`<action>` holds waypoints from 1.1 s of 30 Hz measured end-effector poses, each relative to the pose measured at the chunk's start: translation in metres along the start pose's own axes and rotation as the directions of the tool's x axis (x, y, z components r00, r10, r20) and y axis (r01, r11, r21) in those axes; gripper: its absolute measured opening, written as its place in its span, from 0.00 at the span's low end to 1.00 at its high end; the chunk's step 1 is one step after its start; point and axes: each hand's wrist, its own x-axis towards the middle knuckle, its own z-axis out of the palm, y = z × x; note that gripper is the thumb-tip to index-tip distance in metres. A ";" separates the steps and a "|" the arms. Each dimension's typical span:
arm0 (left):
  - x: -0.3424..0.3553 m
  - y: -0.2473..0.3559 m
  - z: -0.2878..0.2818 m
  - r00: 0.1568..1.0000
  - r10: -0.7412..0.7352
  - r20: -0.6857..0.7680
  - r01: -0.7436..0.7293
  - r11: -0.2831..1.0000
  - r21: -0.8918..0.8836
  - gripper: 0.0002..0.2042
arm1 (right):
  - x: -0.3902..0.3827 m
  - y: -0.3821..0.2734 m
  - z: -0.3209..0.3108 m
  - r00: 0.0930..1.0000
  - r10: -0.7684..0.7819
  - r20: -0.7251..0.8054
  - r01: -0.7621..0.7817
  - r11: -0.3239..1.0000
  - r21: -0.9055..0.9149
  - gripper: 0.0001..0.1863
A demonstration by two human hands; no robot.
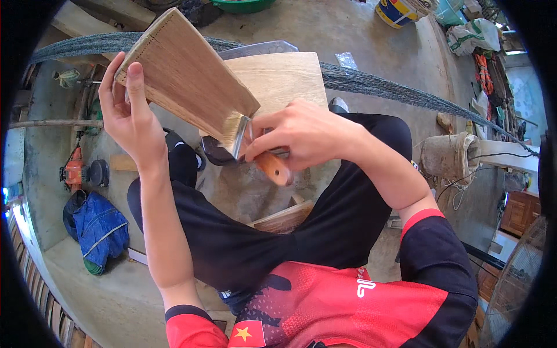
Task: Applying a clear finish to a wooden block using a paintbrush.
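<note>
My left hand (134, 113) is closed round the far left end of a brown wooden box (185, 69), which it holds up at a tilt. Rows of small dark dots run along that end's edge. In my right hand (301, 134) is a flat paintbrush (275, 168) with a wooden handle, a metal band and pale bristles. The bristles touch the near right end of the box's broad face. Behind the box lies a light wooden board (284, 78), partly hidden by the box and my right hand.
A dark rope-like hammock band (394, 93) stretches across beyond the board. Another wooden piece (284, 219) lies between my legs. A paint bucket (400, 13) stands at the far right, a dirty pail (447, 156) nearer. On the left are a blue bag (101, 226) and an orange tool (73, 169).
</note>
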 end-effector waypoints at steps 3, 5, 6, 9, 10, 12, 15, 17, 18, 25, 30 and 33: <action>0.002 -0.004 -0.002 0.999 0.031 -0.008 -0.032 0.999 -0.033 0.21 | -0.001 0.007 -0.005 0.996 0.019 -0.091 -0.018 1.000 0.018 0.14; 0.000 0.000 -0.001 1.000 0.005 -0.005 -0.005 1.000 -0.021 0.21 | -0.004 0.012 -0.010 0.993 0.070 -0.094 -0.073 0.997 -0.027 0.13; -0.001 0.001 0.000 1.000 -0.020 -0.003 0.020 1.000 -0.010 0.21 | -0.005 0.015 -0.012 0.988 0.119 -0.100 -0.127 0.989 -0.072 0.12; 0.002 -0.002 -0.001 0.999 0.048 -0.015 -0.048 0.999 0.008 0.21 | -0.005 0.024 -0.018 0.976 0.164 -0.145 -0.175 0.983 -0.062 0.12; 0.002 -0.003 -0.002 0.999 0.047 -0.015 -0.047 0.999 0.009 0.21 | -0.004 0.025 -0.019 0.968 0.179 -0.175 -0.187 0.982 -0.032 0.12; 0.002 -0.004 -0.003 0.999 0.040 -0.010 -0.040 0.999 0.001 0.21 | -0.002 0.022 -0.021 0.962 0.216 -0.167 -0.221 0.975 -0.015 0.12; 0.000 -0.002 -0.001 0.998 0.060 0.005 -0.060 0.998 -0.004 0.21 | -0.003 0.021 -0.018 0.962 0.168 -0.215 -0.171 0.985 0.004 0.11; -0.001 0.000 -0.002 0.997 0.083 0.008 -0.083 0.997 -0.012 0.20 | 0.000 0.018 -0.017 0.951 0.206 -0.232 -0.210 0.978 0.006 0.11; -0.002 0.001 -0.003 0.995 0.097 0.011 -0.097 0.995 -0.020 0.20 | 0.001 0.017 -0.016 0.950 0.199 -0.239 -0.205 0.979 0.001 0.11; -0.010 0.009 0.000 0.979 0.159 0.126 -0.144 0.982 -0.120 0.38 | 0.003 0.001 -0.014 0.869 0.096 -0.486 -0.077 0.995 0.058 0.12; -0.009 0.007 -0.004 0.960 0.224 0.169 -0.200 0.968 -0.150 0.41 | 0.001 -0.019 -0.023 0.798 -0.019 -0.602 0.009 1.000 -0.021 0.20; -0.009 0.007 0.000 0.950 0.250 0.187 -0.230 0.965 -0.123 0.43 | -0.001 -0.015 -0.028 0.740 -0.156 -0.654 0.105 0.988 -0.117 0.21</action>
